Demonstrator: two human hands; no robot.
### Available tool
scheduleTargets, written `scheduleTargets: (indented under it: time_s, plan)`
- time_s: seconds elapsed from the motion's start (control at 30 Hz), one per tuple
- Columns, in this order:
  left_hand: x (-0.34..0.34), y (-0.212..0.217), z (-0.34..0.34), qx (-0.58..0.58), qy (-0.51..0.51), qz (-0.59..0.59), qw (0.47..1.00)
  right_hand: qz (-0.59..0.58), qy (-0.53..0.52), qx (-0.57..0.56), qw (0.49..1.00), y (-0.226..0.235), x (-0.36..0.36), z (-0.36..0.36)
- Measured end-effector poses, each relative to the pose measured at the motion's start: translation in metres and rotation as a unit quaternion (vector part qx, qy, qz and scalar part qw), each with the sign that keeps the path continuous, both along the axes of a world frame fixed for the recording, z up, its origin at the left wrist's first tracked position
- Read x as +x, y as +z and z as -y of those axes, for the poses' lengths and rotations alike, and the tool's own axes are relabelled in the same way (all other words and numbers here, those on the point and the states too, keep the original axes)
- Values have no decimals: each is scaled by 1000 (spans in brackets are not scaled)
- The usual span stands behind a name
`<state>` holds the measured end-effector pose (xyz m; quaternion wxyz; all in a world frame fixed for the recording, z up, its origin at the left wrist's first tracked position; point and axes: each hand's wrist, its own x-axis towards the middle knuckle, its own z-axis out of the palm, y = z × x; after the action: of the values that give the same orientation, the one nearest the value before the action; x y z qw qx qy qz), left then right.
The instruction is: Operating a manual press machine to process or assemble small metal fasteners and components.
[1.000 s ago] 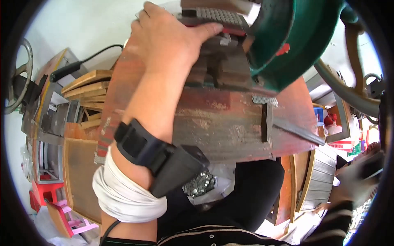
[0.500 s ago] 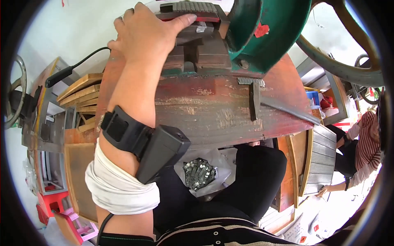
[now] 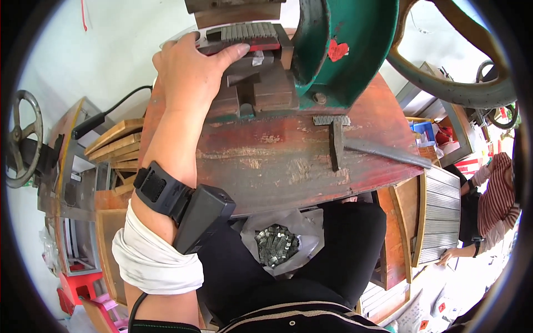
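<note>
My left hand (image 3: 191, 75) reaches up to the green hand press (image 3: 355, 61). Its thumb lies along the front of a red-edged metal holder (image 3: 265, 46), and its fingers curl round the far left end, partly hidden. A row of small grey metal pieces (image 3: 250, 31) stands on that holder, under the dark press ram (image 3: 239, 14). Below it is the slotted steel bed (image 3: 272, 91). A hammer (image 3: 336, 147) with a grey handle rests on the wooden bench, its head next to a short strip of metal pieces (image 3: 331, 120). My right hand is out of sight.
The worn red-brown bench (image 3: 250, 161) has a curved front edge. Between my knees a plastic bag (image 3: 308, 236) holds many small metal pieces (image 3: 276, 244). At right, a tray (image 3: 438, 216) of metal strips stands near another person (image 3: 497, 194). The press's large wheel (image 3: 466, 86) overhangs the right side.
The view has shifted, so the press sits lower and its ram now shows above the metal pieces. My left hand stays on the red-edged holder.
</note>
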<state>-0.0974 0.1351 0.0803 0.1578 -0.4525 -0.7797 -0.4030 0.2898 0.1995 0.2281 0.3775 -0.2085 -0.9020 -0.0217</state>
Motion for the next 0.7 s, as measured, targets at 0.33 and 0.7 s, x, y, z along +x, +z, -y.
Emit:
scheduleTargets:
  time_s: [0.33,0.7]
  plan:
    - [-8,-11,92,121,32,59,990,87,75,168,979,-94,-20,22]
    - [43,-88,162,-22,59,-24,998,-28,-61,-122,990,-234,-49,-6]
